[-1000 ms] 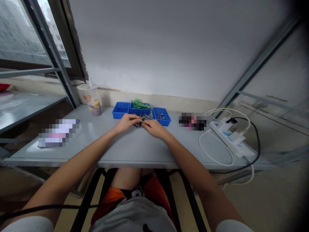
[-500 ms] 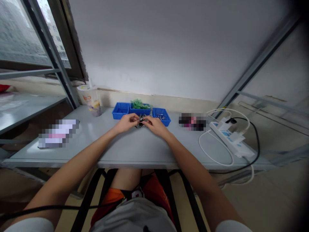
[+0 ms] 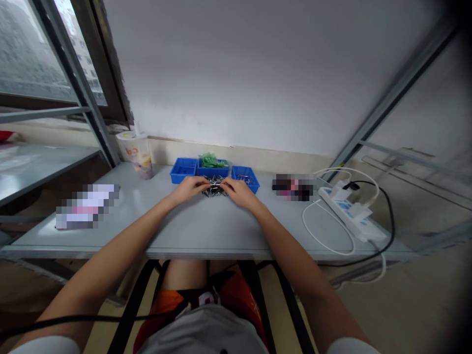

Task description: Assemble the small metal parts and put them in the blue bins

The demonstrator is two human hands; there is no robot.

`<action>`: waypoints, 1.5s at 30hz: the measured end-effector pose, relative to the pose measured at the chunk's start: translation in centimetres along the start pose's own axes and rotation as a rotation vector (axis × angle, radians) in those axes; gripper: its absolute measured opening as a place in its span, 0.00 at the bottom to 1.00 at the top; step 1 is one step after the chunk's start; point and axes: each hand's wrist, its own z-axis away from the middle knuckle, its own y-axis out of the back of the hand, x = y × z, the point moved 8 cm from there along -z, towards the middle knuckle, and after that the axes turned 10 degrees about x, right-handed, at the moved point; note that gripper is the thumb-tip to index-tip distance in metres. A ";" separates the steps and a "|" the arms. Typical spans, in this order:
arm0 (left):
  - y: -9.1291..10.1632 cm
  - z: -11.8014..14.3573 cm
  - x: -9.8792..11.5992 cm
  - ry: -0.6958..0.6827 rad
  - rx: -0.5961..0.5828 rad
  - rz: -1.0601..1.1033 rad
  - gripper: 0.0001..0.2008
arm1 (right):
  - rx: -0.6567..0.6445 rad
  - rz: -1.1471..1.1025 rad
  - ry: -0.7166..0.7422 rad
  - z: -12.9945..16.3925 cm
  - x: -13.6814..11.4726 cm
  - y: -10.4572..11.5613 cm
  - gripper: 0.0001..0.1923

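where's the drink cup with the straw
In the head view, the drink cup stands at the table's far left, against the wall beside the window frame, left of the row of blue bins.

White short sleeves, grey shirt, orange shorts with black trim

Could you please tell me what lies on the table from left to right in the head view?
Blurred flat item → drink cup → three blue trays → blurred dark item → white power strip.
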 end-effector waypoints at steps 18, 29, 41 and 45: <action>-1.4 0.9 -3.2 -0.046 -0.245 -0.401 0.13 | 0.364 0.151 -0.321 0.0 9.1 7.0 0.13; -2.0 0.8 -4.5 0.017 -0.220 -0.463 0.13 | 0.120 0.027 -0.105 -0.4 3.2 1.6 0.12; -1.8 0.7 -3.7 0.009 -0.206 -0.395 0.13 | -0.244 0.042 -0.040 0.8 0.9 -2.1 0.11; -2.5 0.8 -3.4 -0.050 -0.247 -0.370 0.14 | -0.249 0.049 -0.055 0.8 1.3 -2.1 0.11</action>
